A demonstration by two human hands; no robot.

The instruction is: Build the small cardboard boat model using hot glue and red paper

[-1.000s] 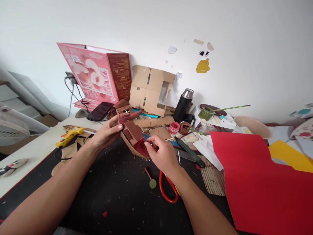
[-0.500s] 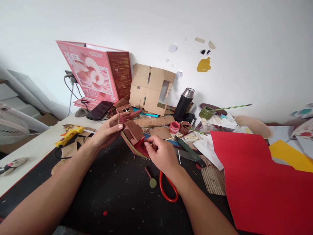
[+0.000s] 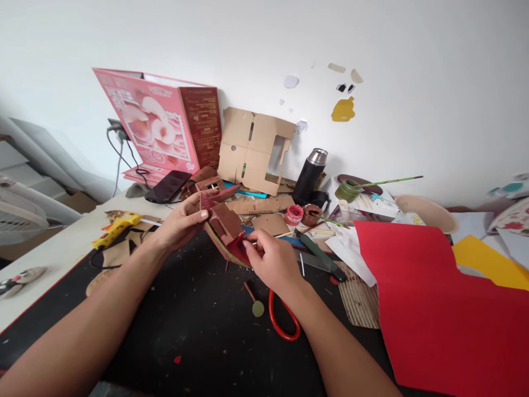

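A cardboard model boat, brown with a green edge and red inside, is held tilted above the black work mat. My left hand is closed on its left end, thumb on the near side. At the boat's right end, my right hand has thumb and fingers pinched at a piece of red paper lying inside the hull. The fingertips partly hide this paper. Below the boat lie a small stick with a green disc and a red scissor handle, partly behind my right wrist.
A yellow glue gun and cardboard scraps lie at left. Behind stand a pink box, a cut cardboard panel, a black flask and open paint jars. A utility knife and large red sheet are at right.
My hands and the boat keep nearly the same pose; the right fingers have shifted very slightly at the red paper. The whole view has moved a little.
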